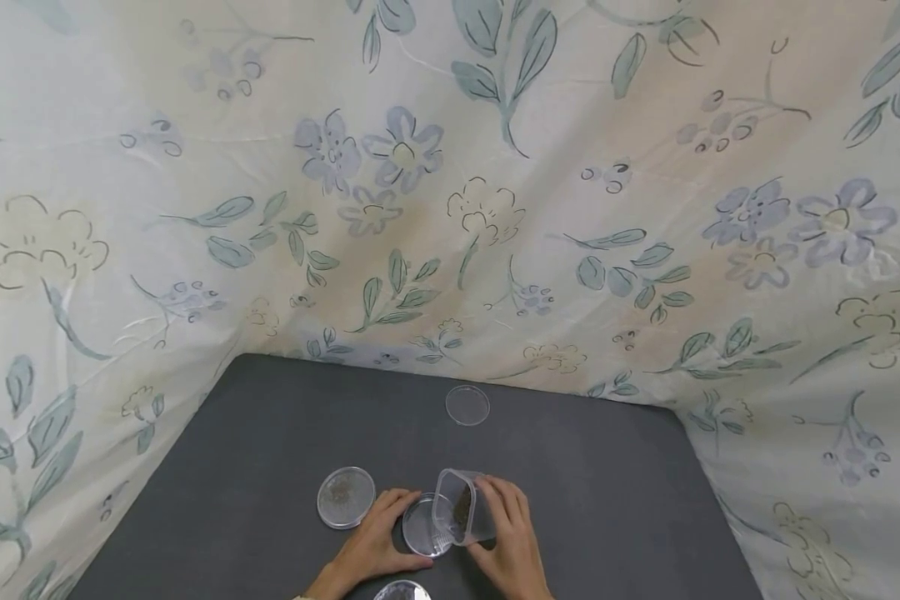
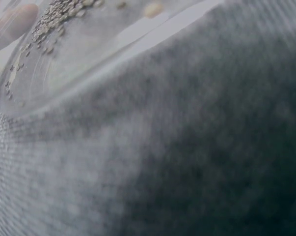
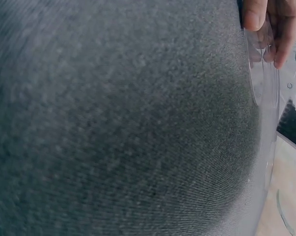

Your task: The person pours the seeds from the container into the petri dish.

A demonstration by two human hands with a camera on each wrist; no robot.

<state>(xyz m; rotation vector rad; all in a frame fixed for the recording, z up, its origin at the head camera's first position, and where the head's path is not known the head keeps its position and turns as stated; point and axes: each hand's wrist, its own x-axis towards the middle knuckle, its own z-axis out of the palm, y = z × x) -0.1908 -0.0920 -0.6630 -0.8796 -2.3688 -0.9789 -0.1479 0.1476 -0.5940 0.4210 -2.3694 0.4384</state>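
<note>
The right hand (image 1: 512, 533) grips a clear tub (image 1: 482, 515) between thumb and fingers, its mouth tipped toward a dish (image 1: 417, 525) that sits between the left hand's (image 1: 371, 540) widely parted thumb and fingers, which hold its rim. The tub hides the dish's right side; the tub's dark grains (image 1: 462, 508) blur together, and a nearer dish (image 1: 402, 591) is cut off below.

Dark grey tabletop (image 1: 270, 433), clear disc (image 1: 467, 406) far back, three clear round dishes (image 1: 347, 498) nearer
</note>
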